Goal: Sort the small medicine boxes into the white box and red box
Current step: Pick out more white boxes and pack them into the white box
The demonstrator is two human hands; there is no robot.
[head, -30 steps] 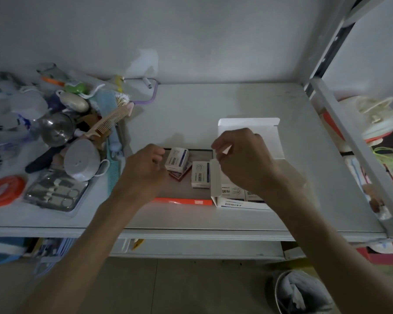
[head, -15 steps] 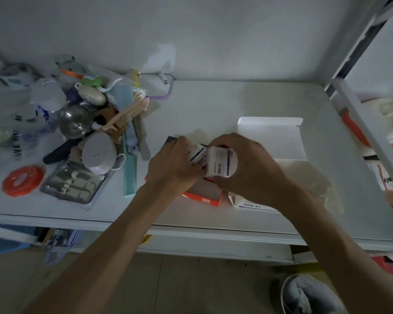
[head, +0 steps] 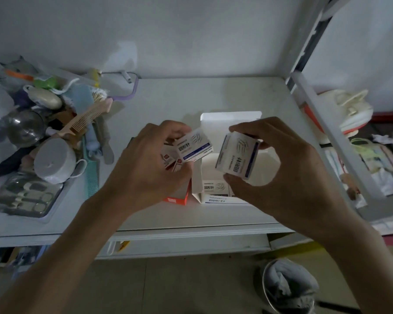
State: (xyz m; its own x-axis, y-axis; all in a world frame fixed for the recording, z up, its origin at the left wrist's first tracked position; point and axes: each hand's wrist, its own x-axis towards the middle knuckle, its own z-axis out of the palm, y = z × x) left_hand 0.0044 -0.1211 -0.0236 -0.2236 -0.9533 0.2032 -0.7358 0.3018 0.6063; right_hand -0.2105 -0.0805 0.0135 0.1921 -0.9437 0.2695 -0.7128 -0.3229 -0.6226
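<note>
left hand (head: 145, 168): above the red box, fingers clamped on a small blue-striped box (head: 194, 146) plus a red-marked small box (head: 170, 160) tucked under it
right hand (head: 279, 171): above the white box, thumb below and fingers on top, pinching a second blue-striped small box (head: 236, 158), tilted, printed face to camera
held boxes: near each other but apart, both lifted clear of the shelf
red box (head: 177, 199): flat on the shelf, mostly hidden under left hand; only its orange-red front edge shows
white box (head: 216, 196): touching the red box on its right side, lid flap (head: 230, 123) open and standing up behind it; one small box visible inside at the front (head: 214, 185)
shelf (head: 213, 96): white, carries both boxes near its front edge
clutter left of red box: pink comb (head: 86, 120), teal comb (head: 92, 174), manicure kit (head: 24, 197), steel cup (head: 25, 128)
below white box: floor, metal bin (head: 288, 288) with cloth
</note>
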